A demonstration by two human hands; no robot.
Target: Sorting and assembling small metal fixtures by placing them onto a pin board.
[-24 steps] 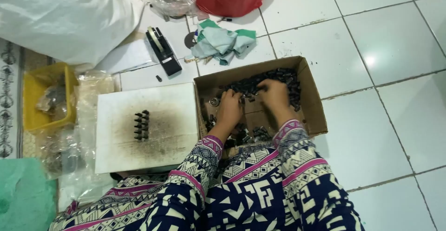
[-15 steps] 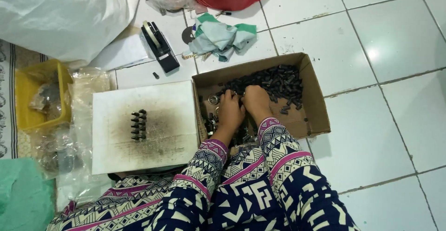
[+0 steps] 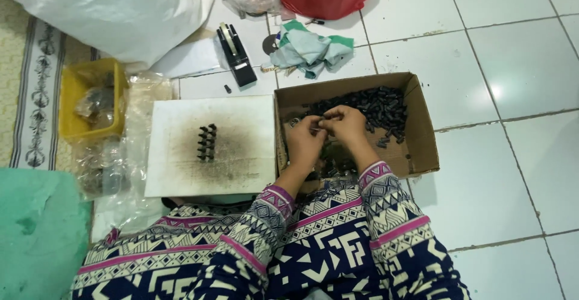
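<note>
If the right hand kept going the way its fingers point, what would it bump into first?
The right hand points left toward the left hand, fingertips nearly meeting, so it would probably meet that hand first, above the cardboard box. Depth is unclear.

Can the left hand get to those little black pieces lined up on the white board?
Probably yes. The left hand is over the cardboard box, right beside the white board. Nothing lies between it and the row of black pieces; only the low box wall.

Box walls (image 3: pixel 416 125) around; open above.
</note>
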